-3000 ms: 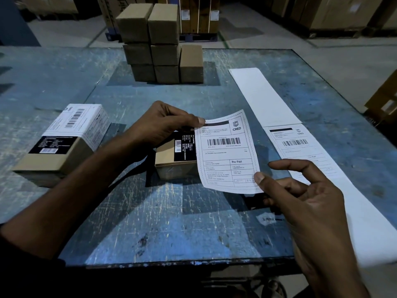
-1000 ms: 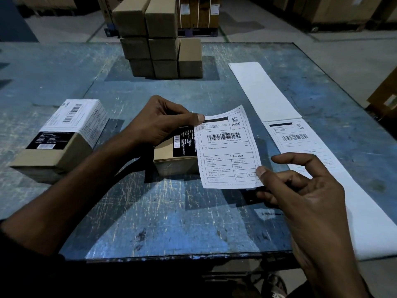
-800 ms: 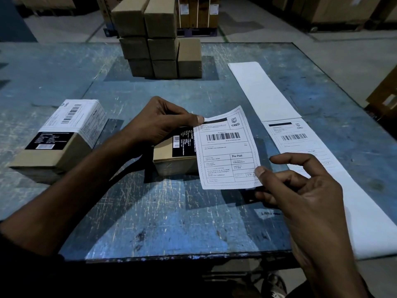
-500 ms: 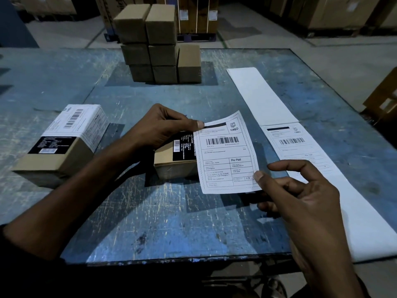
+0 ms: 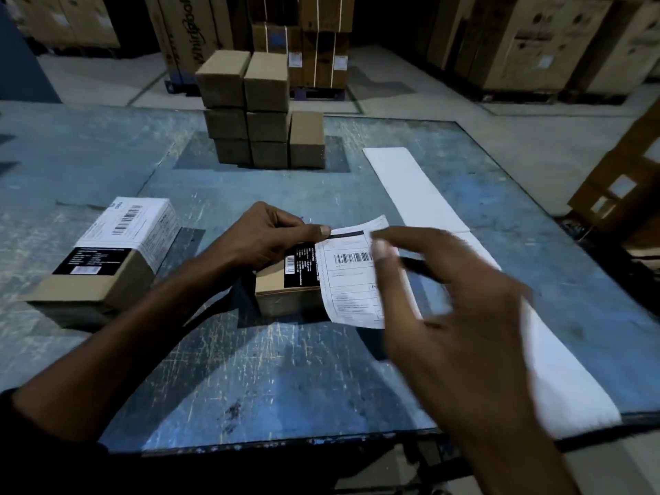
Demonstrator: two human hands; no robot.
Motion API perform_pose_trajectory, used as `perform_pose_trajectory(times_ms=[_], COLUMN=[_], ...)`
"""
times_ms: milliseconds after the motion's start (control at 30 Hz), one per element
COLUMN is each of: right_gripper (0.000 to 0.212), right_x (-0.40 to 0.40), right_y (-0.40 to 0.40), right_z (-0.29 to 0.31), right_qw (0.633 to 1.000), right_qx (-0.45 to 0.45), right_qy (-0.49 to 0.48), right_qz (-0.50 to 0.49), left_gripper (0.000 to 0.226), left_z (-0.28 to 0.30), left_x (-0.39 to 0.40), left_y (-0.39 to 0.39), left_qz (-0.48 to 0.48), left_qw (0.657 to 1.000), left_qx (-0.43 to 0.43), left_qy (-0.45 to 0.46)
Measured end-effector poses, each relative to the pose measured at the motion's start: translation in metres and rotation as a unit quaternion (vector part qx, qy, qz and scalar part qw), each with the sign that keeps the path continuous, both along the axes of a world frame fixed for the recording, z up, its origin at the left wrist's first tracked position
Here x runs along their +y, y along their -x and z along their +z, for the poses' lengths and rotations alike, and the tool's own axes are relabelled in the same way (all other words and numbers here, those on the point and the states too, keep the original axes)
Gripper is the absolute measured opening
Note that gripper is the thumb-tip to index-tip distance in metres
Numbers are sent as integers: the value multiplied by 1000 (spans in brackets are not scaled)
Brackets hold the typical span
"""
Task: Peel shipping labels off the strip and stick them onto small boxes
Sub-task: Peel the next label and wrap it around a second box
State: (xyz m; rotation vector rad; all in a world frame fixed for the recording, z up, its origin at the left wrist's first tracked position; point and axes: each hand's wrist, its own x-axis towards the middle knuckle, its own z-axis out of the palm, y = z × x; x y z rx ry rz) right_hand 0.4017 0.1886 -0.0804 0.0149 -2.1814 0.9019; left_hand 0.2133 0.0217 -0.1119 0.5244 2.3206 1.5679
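One head-worn wide-angle camera looks forward and down from close above the blue table (image 5: pixel 107 166), whose near edge runs across the lower frame. Stacked cartons (image 5: pixel 535 41) fill the top.

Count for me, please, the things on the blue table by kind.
Plain boxes, back stack: 7 visible
Labelled box: 1
Box being labelled: 1
Loose label: 1
Label strip: 1
Total: 11

You've got a white label (image 5: pixel 351 276) with black barcode stripes, a tan cardboard box (image 5: pixel 285 298) wearing a black sticker, a plain white strip (image 5: pixel 414 187), and a scratched-up blue table (image 5: pixel 285 380) with pale scuffs.
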Motion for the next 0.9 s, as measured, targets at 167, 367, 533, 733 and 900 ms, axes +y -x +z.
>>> perform_pose_trajectory(times_ms=[167, 367, 533, 733, 900], right_gripper=[72, 80, 83, 81, 84], right_x=[-19, -16, -5, 32, 25], right_y=[38, 37, 35, 20, 13], right_z=[-17, -36, -29, -39, -16], right_qw=[932, 918, 905, 911, 930], right_qx=[-300, -311, -343, -368, -356], right_qy=[-149, -212, -212, -180, -86], right_qz=[135, 122, 134, 38, -21], left_gripper=[46, 37, 42, 45, 46], left_z=[20, 38, 34, 25, 24], left_x=[-22, -33, -38, -41, -40], left_y=[3, 1, 5, 2, 2], left_qz=[-40, -161, -172, -186, -184], left_qw=[994, 969, 963, 969, 972], left_qx=[93, 143, 172, 151, 136], left_qy=[29, 117, 118, 64, 49])
